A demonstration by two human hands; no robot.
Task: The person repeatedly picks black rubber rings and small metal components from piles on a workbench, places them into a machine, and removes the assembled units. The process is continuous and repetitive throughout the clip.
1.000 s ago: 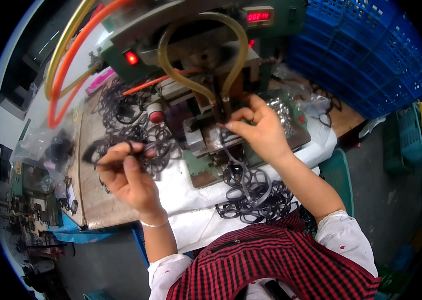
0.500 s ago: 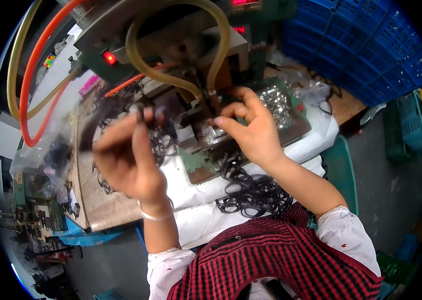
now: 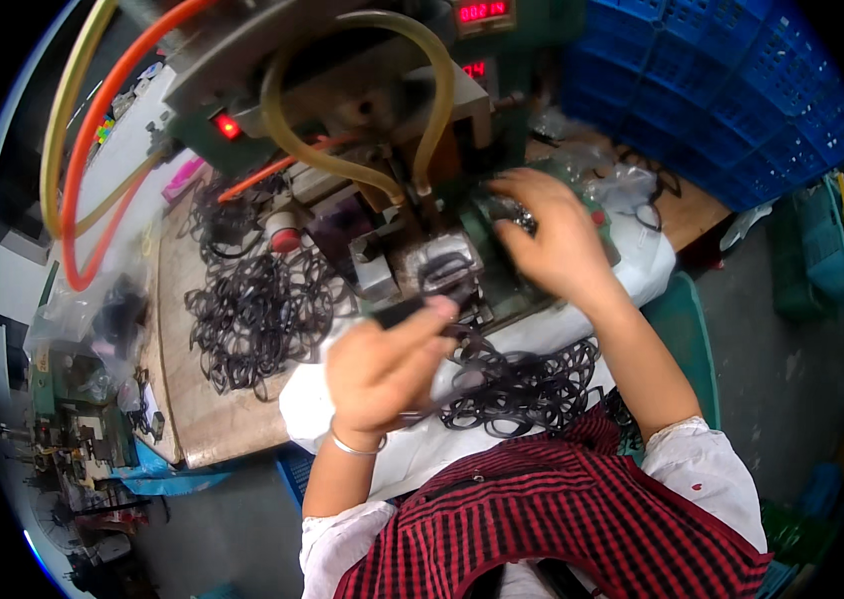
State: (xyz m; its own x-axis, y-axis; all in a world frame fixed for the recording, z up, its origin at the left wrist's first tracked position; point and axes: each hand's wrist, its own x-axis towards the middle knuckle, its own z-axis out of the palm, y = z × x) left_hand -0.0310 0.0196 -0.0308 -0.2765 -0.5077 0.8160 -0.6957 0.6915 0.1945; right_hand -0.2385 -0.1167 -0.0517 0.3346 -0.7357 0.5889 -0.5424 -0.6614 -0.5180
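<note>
My left hand point(image 3: 382, 364), blurred by motion, is at the front of the press's metal fixture point(image 3: 442, 262). Its fingers are pressed together around what looks like a black band point(image 3: 467, 351), partly hidden beneath them. A dark loop lies on the fixture's top, just beyond my fingertips. To the right, my right hand point(image 3: 562, 240) reaches over a tray of small shiny metal pieces point(image 3: 510, 212), thumb and fingers apart; its fingertips are smeared and cover most of the pieces. A heap of black bands point(image 3: 532, 384) lies on white sheeting close to my body.
The press carries yellowish hoses point(image 3: 272, 100), an orange hose point(image 3: 67, 200) and red-lit displays point(image 3: 483, 12). Another pile of black bands point(image 3: 262, 314) covers the table's left side, below a red button point(image 3: 285, 240). Blue crates point(image 3: 712, 90) are stacked at the back right.
My left hand has moved right and nearer, from above the left pile to the fixture's front. My right hand has left the fixture and moved right to the metal pieces.
</note>
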